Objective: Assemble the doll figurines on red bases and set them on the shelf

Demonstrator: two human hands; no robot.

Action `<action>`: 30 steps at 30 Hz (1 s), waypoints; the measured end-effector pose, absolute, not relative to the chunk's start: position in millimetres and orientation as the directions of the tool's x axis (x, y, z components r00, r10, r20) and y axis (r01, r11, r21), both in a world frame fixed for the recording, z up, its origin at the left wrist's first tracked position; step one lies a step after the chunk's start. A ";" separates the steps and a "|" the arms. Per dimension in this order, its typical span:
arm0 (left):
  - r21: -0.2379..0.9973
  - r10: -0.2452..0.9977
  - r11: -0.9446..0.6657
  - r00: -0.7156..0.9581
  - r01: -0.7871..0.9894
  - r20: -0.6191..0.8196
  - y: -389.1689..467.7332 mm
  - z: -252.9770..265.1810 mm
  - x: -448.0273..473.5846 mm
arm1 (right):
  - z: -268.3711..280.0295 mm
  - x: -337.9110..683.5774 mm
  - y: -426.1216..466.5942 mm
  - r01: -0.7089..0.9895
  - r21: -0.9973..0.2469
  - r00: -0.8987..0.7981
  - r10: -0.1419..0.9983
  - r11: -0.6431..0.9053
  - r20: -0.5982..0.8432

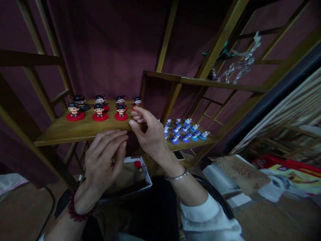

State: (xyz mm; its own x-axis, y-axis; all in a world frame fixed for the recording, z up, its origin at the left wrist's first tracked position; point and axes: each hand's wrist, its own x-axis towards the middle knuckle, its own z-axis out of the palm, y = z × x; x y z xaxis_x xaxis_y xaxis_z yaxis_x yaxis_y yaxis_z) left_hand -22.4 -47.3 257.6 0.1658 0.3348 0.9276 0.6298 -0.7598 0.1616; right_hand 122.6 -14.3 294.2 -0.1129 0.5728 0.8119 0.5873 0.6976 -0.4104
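My right hand (pixel 150 132) reaches over the right end of the upper wooden shelf (pixel 75 132). Its thumb and fingers are bent together, and whatever they may hold is hidden. Just behind the fingertips stands a small figurine (pixel 137 101) with black hair buns, its red base partly covered. Closest to that hand in the front row is another figurine (pixel 121 109) on a round red base. My left hand (pixel 105 159) hovers before the shelf's front edge, loosely curved, thumb apart from the fingers, with nothing visible in it. Further left, several similar figurines (pixel 99 110) stand in two rows.
Below my hands is an open white box (pixel 144 167) with a red-based figurine (pixel 139 169) inside. A lower shelf (pixel 190 144) at right holds several blue and purple figurines (pixel 186 138). A glass deer (pixel 242 65) stands above. A phone (pixel 179 155) lies beneath.
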 end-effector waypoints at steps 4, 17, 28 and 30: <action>0.139 0.286 -0.803 0.169 0.579 0.943 -48.5 243.1 -19.1 | 276.9 120.2 -35.3 0.557 -0.383 -0.083 0.508 0.737 0.857; 0.420 0.771 -0.616 0.400 0.667 0.496 -32.4 153.9 -5.7 | 141.8 126.4 -39.2 0.701 -0.493 -0.061 0.732 0.516 0.678; 0.337 0.833 -0.309 0.424 0.889 -0.356 -14.0 38.8 -14.1 | 15.5 143.0 2.2 0.964 -0.262 -0.068 0.996 0.050 -0.060; 0.339 0.820 -0.310 0.431 0.888 -0.377 -12.6 28.1 -15.6 | 4.6 144.5 3.6 0.975 -0.216 -0.067 0.993 0.046 -0.093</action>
